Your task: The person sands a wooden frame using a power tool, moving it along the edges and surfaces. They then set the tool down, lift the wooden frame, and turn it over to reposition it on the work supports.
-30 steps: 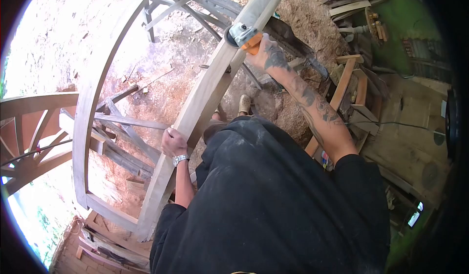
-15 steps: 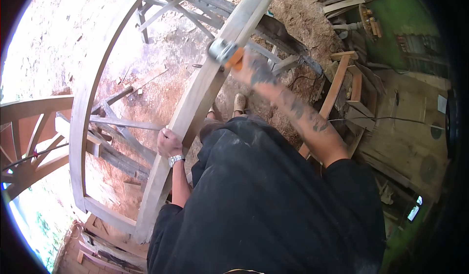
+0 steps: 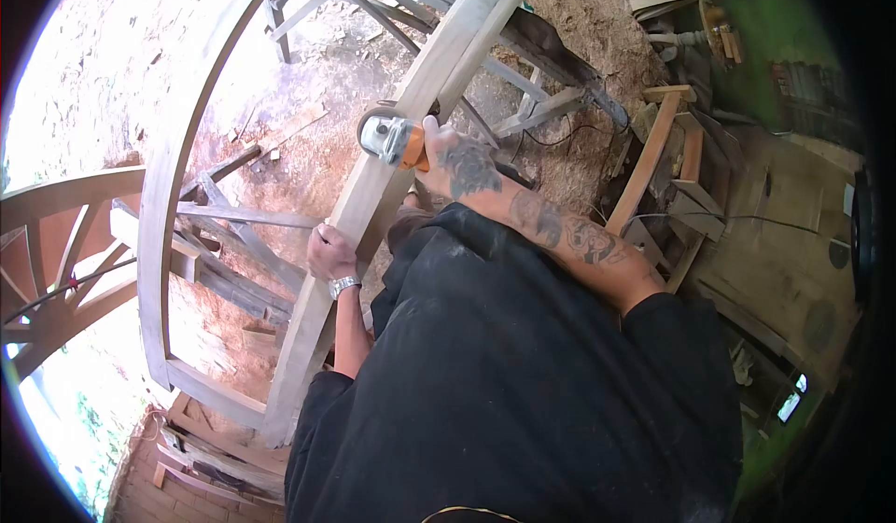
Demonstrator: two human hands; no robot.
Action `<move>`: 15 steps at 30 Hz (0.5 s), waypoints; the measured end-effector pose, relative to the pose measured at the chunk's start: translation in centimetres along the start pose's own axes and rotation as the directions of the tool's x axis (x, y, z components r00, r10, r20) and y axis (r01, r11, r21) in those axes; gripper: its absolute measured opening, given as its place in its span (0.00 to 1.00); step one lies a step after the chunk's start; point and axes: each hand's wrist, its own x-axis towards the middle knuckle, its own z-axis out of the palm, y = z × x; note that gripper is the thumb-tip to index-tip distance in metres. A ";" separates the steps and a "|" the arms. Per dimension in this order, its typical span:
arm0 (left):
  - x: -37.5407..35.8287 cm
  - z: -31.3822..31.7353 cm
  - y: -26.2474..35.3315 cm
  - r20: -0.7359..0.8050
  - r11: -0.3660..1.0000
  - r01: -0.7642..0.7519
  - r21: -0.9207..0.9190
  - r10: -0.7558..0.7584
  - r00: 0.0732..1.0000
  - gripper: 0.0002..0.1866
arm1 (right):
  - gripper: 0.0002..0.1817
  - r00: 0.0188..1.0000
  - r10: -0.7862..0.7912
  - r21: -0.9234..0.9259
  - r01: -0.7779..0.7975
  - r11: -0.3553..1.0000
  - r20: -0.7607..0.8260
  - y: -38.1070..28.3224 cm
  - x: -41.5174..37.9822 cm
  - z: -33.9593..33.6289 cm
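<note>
My right hand (image 3: 450,157) is wrapped round an orange angle grinder (image 3: 390,140) with a silver gear head. The grinder's disc lies over the top face of a long pale wooden beam (image 3: 446,52), which runs diagonally in front of me. Lower down the same beam, my left hand (image 3: 333,252) has its fingers curled over the edge. A curved wooden rail (image 3: 159,215) and a short crosspiece (image 3: 217,392) join the beam on the left, forming a frame.
Rough trestles (image 3: 551,66) stand beneath the frame on ground strewn with sawdust. Another slatted wooden piece (image 3: 70,252) is at the far left. On the right are wooden boards (image 3: 649,159), a dark cable (image 3: 747,217) and a wide plywood surface (image 3: 765,252).
My right hand has brought the angle grinder down the beam, toward me and to the left. My left hand stays on the beam, and the view has shifted slightly.
</note>
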 end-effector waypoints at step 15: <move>-0.1 0.1 0.1 -0.030 1.000 -0.028 0.005 0.028 0.999 0.21 | 0.31 0.980 0.059 0.085 -0.043 0.995 -0.192 3.4 2.4 -1.7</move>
